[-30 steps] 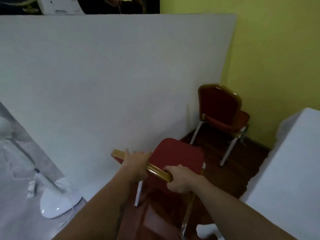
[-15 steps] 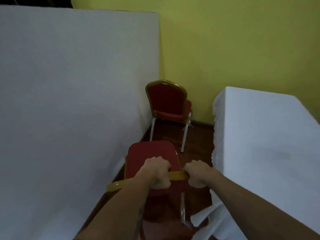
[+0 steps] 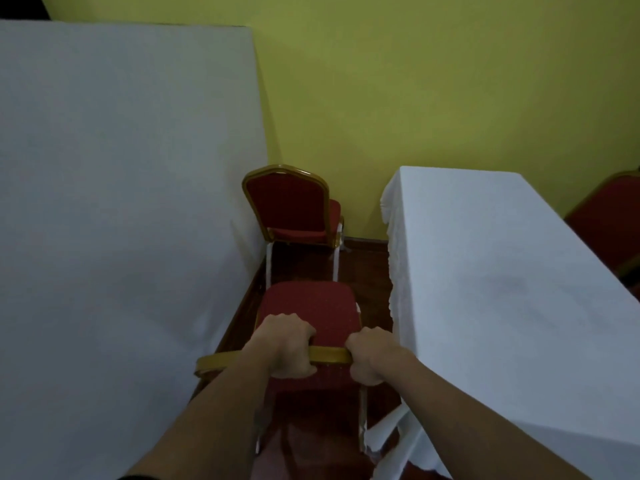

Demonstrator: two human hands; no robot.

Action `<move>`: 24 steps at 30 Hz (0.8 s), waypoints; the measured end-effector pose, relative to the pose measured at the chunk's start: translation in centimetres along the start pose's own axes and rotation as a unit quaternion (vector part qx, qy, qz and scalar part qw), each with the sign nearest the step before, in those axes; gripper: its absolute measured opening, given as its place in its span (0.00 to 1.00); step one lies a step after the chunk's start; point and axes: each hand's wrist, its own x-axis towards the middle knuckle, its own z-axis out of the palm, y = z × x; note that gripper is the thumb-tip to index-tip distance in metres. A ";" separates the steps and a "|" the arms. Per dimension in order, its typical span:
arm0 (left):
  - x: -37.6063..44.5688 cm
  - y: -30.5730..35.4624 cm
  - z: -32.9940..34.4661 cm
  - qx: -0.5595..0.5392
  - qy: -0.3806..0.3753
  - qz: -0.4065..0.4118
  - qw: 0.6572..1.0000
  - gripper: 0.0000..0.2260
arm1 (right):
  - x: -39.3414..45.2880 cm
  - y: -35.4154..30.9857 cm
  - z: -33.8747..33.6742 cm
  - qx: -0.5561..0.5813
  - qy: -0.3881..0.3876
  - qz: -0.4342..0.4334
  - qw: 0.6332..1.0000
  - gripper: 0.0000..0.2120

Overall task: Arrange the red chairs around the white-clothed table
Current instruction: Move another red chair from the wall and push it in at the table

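Note:
A red chair (image 3: 308,304) with a gold frame stands right in front of me, its seat pointing away. My left hand (image 3: 285,344) and my right hand (image 3: 372,356) both grip the gold top rail of its back. The white-clothed table (image 3: 512,306) lies just to the right of this chair. A second red chair (image 3: 291,206) stands ahead against the yellow wall, its back towards me. A third red chair (image 3: 609,216) shows partly beyond the table's far right side.
A large white draped surface (image 3: 121,202) fills the left side and leaves a narrow strip of dark wooden floor (image 3: 363,271) between it and the table. The yellow wall (image 3: 415,81) closes off the far end. The tablecloth's corner hangs loose near my right forearm.
The view has swung to the right, bringing the table fully into sight. The held chair has turned until its seat points at the far chair, and it now stands closer to the table.

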 end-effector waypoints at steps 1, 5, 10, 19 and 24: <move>0.1 -0.1 -0.2 0.005 -0.003 0.001 1.000 0.13 | 0.0 0.0 0.0 0.002 0.004 0.002 1.000 0.03; 0.8 -0.2 -0.6 0.008 -0.018 0.019 1.000 0.13 | -0.4 -0.1 0.0 0.014 0.004 0.022 1.000 0.03; 2.4 -1.0 -0.7 -0.020 -0.005 0.061 0.998 0.12 | -0.1 -0.1 -0.5 0.035 0.005 0.078 0.996 0.03; 4.4 -3.2 -0.3 -0.069 0.043 0.180 0.980 0.13 | 0.5 -2.7 -1.0 0.089 0.037 0.238 0.967 0.08; 4.2 -4.7 0.1 -0.050 0.033 0.245 0.968 0.12 | 0.0 -5.7 -1.0 0.103 0.043 0.291 0.950 0.10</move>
